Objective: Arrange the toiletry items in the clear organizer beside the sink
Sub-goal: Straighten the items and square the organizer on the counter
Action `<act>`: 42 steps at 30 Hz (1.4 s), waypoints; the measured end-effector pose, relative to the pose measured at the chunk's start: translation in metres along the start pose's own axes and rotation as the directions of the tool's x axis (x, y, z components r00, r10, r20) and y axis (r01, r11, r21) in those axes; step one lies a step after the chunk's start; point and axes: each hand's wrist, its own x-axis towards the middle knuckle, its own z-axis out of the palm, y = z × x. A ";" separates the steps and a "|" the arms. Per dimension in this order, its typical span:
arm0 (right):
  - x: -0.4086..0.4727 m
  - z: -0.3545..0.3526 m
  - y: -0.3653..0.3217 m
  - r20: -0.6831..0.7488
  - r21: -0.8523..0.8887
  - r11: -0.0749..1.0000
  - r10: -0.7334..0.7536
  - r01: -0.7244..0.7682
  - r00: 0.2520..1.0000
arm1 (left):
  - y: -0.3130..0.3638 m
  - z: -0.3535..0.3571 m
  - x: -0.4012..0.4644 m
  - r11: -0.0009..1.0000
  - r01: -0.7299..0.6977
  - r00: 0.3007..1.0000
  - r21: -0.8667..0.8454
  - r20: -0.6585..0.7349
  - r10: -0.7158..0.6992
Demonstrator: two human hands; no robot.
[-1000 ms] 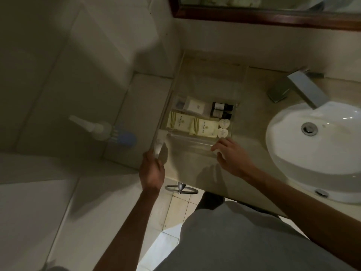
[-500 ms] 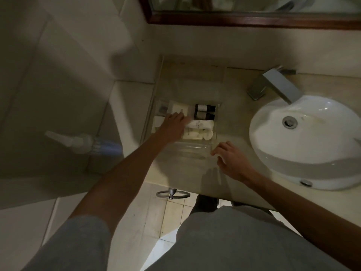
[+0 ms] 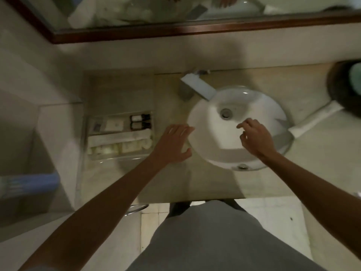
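Organizer [image 3: 91, 132] sits on the tabletop [image 3: 175, 182], left of the sink [image 3: 218, 133], its long axis running left to right | your left hand [image 3: 172, 142] is nearer, just right of it, grip spread, empty | your right hand [image 3: 254, 138] hangs over the basin, fingers loosely curled, holding nothing | toiletries look already placed.

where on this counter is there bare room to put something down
Free: the beige counter strip behind the clear organizer, up to the wall, and the front strip between organizer, white round basin and counter edge. Crowded: inside the organizer, packed with sachets and two dark bottles; the left hand fills the organizer-basin gap.
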 end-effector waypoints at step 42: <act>0.010 0.007 -0.116 0.133 0.371 0.922 -0.170 0.110 0.976 | -0.016 0.001 -0.005 0.988 0.155 0.979 -0.024 0.140 -0.150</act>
